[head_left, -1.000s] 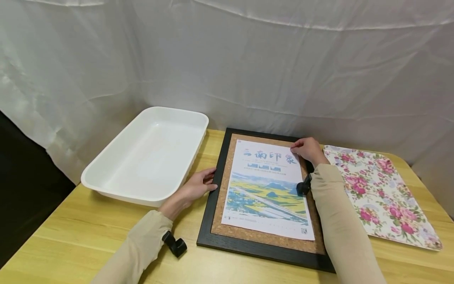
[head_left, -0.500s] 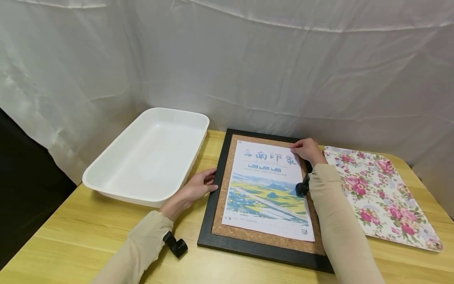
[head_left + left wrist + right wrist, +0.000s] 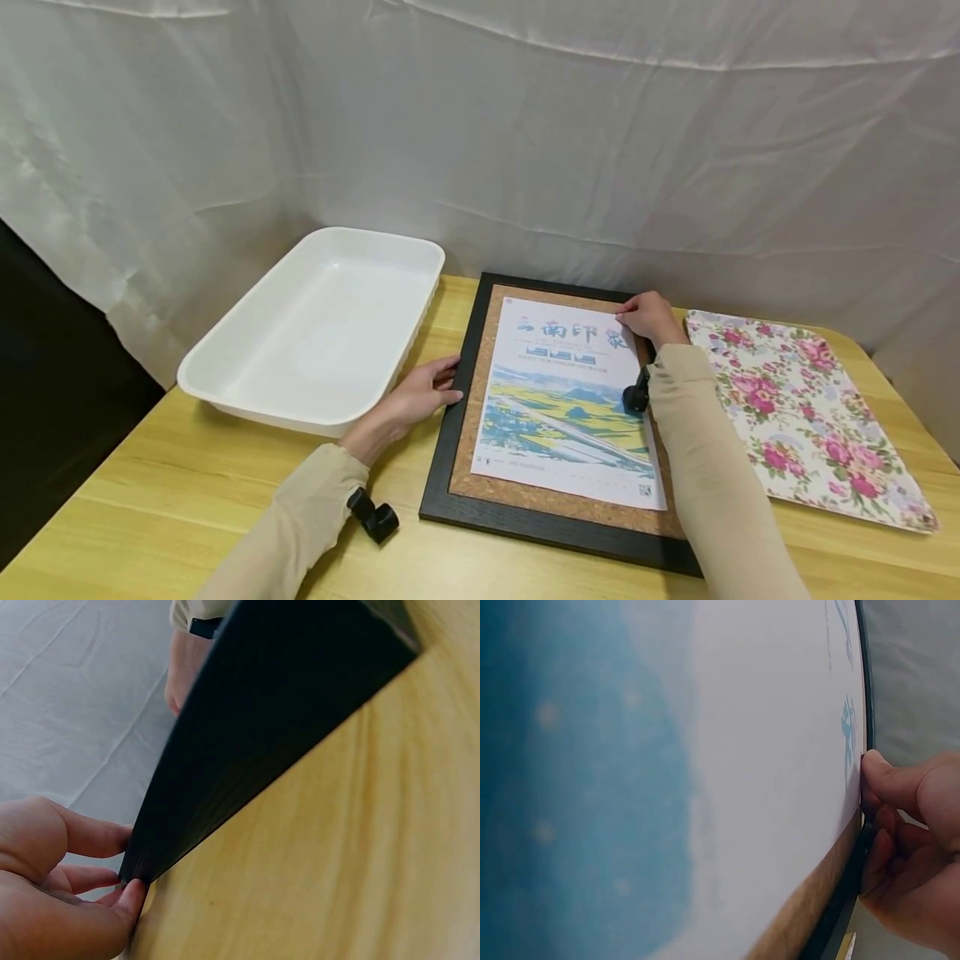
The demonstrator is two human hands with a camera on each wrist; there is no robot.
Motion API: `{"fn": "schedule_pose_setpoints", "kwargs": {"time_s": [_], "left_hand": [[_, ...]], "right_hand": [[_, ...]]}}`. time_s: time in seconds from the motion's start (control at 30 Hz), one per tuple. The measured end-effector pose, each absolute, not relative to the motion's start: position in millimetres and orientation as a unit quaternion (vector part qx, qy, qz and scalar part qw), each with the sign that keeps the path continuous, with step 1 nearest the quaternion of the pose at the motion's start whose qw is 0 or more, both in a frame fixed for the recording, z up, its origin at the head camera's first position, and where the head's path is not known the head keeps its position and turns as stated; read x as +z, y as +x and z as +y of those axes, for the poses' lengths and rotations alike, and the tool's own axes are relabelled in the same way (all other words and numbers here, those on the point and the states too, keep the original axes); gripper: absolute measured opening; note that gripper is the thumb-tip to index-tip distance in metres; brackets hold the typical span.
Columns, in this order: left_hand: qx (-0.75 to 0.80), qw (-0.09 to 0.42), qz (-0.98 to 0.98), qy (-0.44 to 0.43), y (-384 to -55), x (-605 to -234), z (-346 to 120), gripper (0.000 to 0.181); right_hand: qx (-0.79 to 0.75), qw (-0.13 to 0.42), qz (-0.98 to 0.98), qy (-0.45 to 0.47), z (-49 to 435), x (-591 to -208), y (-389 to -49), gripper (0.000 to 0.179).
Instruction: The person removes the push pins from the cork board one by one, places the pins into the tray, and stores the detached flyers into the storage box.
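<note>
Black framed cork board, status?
Left hand touching board, left edge. Right hand pinching printed white paper, top right corner. Beige right sleeve overlapping board's right edge.

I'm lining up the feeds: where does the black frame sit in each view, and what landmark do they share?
Head: black frame right of centre, left hand at its left edge.
Left wrist: dark wedge from the top down to that hand, lower left.
Right wrist: narrow dark strip, right of centre, beside the right hand.
Shared landmark: grey cloth.
</note>
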State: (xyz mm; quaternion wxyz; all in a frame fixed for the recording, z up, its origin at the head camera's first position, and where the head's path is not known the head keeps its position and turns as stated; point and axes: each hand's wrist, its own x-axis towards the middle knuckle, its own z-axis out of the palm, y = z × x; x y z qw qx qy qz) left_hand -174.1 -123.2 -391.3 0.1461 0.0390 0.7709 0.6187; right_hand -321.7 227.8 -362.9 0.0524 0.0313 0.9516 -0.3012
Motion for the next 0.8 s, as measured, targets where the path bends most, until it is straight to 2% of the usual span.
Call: {"fn": "schedule_pose_setpoints", "kwargs": {"time_s": [0.8], "left_hand": [[0.623,0.147,0.768,0.037,-172.6,-390.2,-123.0,0.064]], "right_hand": [[-0.322,0.067,0.943,0.061,225.5,-363.3,-323.1,0.019]]}}
